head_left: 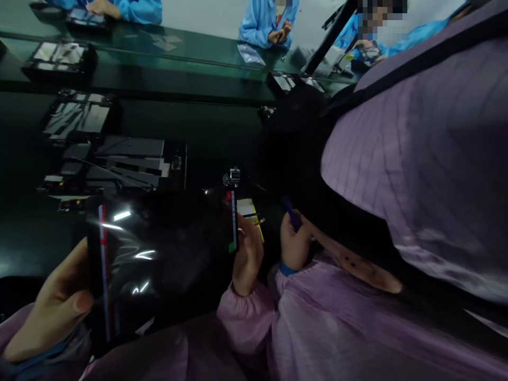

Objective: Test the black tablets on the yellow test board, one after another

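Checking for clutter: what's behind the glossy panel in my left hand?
Above the glossy panel, held by the left hand, black trays show; the bench directly behind is covered.

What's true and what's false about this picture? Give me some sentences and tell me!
The left hand grips a dark shiny panel. True.
The people across the table wear red coats. False: their coats are blue.
A co-worker's hand holds a blue pen-like tool. True.
That co-worker's sleeve is yellow. False: it is purple.
Trays lie on the table. True.
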The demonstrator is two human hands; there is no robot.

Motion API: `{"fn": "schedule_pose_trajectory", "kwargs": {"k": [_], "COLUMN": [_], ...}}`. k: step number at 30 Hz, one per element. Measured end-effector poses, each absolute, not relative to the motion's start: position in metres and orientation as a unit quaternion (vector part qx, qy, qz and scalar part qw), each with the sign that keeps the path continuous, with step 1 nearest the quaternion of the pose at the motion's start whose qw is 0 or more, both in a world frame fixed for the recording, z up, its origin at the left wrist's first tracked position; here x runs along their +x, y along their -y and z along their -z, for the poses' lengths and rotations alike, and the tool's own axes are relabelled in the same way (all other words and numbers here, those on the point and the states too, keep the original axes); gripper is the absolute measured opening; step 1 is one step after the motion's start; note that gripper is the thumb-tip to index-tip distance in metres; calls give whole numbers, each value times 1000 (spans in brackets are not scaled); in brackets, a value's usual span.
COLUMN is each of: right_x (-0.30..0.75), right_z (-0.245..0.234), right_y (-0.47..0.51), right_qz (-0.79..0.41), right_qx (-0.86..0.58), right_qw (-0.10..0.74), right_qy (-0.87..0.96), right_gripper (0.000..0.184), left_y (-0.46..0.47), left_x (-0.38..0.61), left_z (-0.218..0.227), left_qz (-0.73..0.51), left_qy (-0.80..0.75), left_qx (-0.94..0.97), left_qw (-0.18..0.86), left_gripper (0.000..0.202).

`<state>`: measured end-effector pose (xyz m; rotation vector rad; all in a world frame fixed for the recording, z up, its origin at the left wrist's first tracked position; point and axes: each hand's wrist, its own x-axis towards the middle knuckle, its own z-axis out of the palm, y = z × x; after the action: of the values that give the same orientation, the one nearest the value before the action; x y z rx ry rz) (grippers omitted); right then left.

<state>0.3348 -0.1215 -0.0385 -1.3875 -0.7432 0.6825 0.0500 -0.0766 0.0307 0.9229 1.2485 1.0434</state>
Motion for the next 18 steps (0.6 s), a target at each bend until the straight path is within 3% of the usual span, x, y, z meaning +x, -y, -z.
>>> {"fn": "schedule_pose_trajectory", "kwargs": {"k": [7,12,15,18], "right_x": [412,436,439,443], "right_z": [19,19,25,26], "right_y": [119,117,117,119], "right_qz": [-292,-225,-292,-464], "right_qx": [-627,-604,-538,-301], "right_qw": [627,697,763,833], "right_qy": [357,316,208,22], "right_gripper": [28,29,25,24], "left_y": [78,75,73,74], "left_x": [56,55,53,50], "left_z": [-35,-28,-22,-16], "left_qz": [-453,-444,-441,-436], "left_qy": [-543,-569,-596,-611], "left_qx": [397,375,356,341], "left_qw": [585,583,569,567], "left_gripper": [65,80,95,103]}}
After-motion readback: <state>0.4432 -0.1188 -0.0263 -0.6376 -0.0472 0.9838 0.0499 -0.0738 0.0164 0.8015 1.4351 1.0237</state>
